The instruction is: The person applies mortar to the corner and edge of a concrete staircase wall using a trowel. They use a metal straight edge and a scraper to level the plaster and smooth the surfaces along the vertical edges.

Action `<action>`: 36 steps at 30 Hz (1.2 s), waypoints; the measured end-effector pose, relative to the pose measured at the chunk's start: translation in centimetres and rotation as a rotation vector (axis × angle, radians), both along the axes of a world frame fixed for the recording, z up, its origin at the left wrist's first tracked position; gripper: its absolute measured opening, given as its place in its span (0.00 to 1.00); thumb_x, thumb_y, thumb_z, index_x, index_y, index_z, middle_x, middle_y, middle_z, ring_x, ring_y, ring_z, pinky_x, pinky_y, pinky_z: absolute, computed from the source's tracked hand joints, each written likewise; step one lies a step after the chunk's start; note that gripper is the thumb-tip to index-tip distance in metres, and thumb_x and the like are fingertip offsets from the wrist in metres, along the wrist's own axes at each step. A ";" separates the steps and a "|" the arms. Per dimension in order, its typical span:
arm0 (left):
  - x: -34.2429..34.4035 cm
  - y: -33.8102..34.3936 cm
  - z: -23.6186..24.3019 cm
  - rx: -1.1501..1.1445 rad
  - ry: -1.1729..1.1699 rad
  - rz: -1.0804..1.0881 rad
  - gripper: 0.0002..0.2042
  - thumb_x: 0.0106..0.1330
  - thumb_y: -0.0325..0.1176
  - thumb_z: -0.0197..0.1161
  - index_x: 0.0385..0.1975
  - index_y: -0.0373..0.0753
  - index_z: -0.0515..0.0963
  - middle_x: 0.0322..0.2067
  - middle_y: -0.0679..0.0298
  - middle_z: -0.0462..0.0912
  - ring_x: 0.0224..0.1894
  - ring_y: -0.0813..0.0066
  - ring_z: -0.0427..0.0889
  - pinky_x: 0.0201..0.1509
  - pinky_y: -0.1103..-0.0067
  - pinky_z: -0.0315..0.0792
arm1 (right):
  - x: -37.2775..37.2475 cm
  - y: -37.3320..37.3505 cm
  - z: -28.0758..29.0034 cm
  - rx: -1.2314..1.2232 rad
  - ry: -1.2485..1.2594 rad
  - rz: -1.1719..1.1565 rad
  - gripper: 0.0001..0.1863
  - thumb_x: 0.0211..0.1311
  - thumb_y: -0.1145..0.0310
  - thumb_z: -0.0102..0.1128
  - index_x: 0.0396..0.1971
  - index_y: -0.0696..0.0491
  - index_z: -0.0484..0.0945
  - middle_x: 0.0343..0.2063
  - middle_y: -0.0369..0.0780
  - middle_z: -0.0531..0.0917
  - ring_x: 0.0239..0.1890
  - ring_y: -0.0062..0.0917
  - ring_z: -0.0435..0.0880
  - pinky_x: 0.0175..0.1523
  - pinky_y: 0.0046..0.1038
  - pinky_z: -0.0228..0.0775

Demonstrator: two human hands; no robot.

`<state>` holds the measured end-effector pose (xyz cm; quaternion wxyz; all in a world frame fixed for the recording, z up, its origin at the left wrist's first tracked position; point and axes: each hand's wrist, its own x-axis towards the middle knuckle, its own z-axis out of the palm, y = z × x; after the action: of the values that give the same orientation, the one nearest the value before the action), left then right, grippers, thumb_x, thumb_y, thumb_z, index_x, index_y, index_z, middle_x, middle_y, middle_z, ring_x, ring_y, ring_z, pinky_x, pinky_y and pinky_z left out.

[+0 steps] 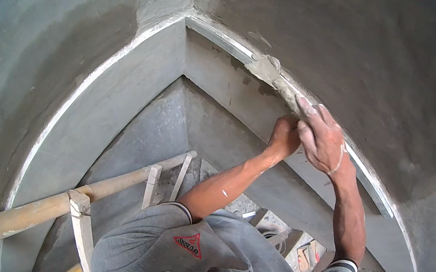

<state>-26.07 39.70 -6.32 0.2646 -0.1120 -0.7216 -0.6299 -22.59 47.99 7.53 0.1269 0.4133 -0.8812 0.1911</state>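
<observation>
My right hand [322, 140] grips a small trowel [288, 95], its forefinger stretched along it toward the blade. Wet grey plaster [265, 68] covers the blade, which lies against the wall at the upper edge of a long metal straightedge [220, 39]. This straightedge runs along the ledge from the inner corner down to the right. Just below my right hand, my left hand [286, 137] is closed at the lower edge of the straightedge, seemingly holding it. Its fingertips are partly hidden.
Plastered walls [360, 56] with dark damp patches meet at the corner. A white line [69, 101] follows the left ledge. Stepped bands [226, 88] drop below. At lower left, a bamboo pole [122, 180] crosses wooden uprights [80, 228]. Rubble and boards [296, 252] lie underneath.
</observation>
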 end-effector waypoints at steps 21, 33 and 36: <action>1.8 -0.4 3.4 0.275 -0.261 -0.179 0.10 0.65 0.33 0.51 0.29 0.32 0.72 0.22 0.63 0.78 0.23 0.80 0.78 0.25 0.83 0.72 | 0.6 1.0 2.1 -0.075 0.184 0.086 0.25 0.50 0.75 0.49 0.52 0.53 0.69 0.25 0.46 0.71 0.26 0.36 0.73 0.32 0.35 0.68; 1.1 0.6 2.1 0.512 -0.259 -0.270 0.13 0.64 0.36 0.53 0.29 0.31 0.72 0.22 0.60 0.78 0.24 0.76 0.79 0.27 0.81 0.72 | -4.0 -3.2 6.9 0.305 0.206 0.088 0.23 0.52 0.70 0.45 0.51 0.50 0.70 0.29 0.47 0.74 0.30 0.38 0.77 0.40 0.37 0.70; 1.5 0.2 2.8 0.506 -0.266 -0.271 0.13 0.64 0.37 0.54 0.29 0.31 0.73 0.22 0.59 0.79 0.24 0.76 0.79 0.26 0.81 0.72 | -3.3 -2.0 7.1 0.376 0.146 0.049 0.24 0.52 0.70 0.45 0.53 0.49 0.69 0.28 0.47 0.73 0.30 0.39 0.76 0.40 0.38 0.70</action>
<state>-24.57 39.92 -3.54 0.1011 -0.0545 -0.5486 -0.8281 -25.88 45.95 14.64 0.1063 0.4639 -0.8795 -0.0042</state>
